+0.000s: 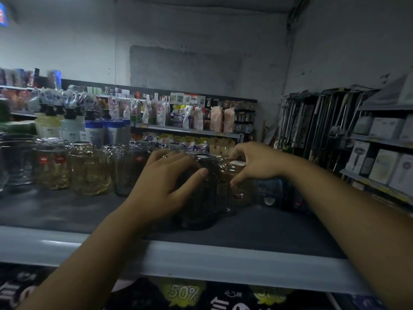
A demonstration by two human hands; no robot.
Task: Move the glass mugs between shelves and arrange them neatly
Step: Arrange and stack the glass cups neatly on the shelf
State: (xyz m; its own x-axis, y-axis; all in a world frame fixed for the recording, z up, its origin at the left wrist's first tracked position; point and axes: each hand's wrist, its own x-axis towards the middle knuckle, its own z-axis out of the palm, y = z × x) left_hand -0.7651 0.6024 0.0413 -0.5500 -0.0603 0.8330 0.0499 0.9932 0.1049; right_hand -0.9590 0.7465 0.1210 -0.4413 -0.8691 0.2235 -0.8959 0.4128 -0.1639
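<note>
The left grip is wrapped round a dark smoky glass mug, thumb across its side, the mug standing on the dark shelf with a pale front edge. Just right of it, touching or nearly so, the right grip pinches an amber-tinted glass mug from above, thumb low on its front. Left of the left grip stands a row of clear ribbed glass mugs; right of the right grip sits a blue-tinted glass piece.
</note>
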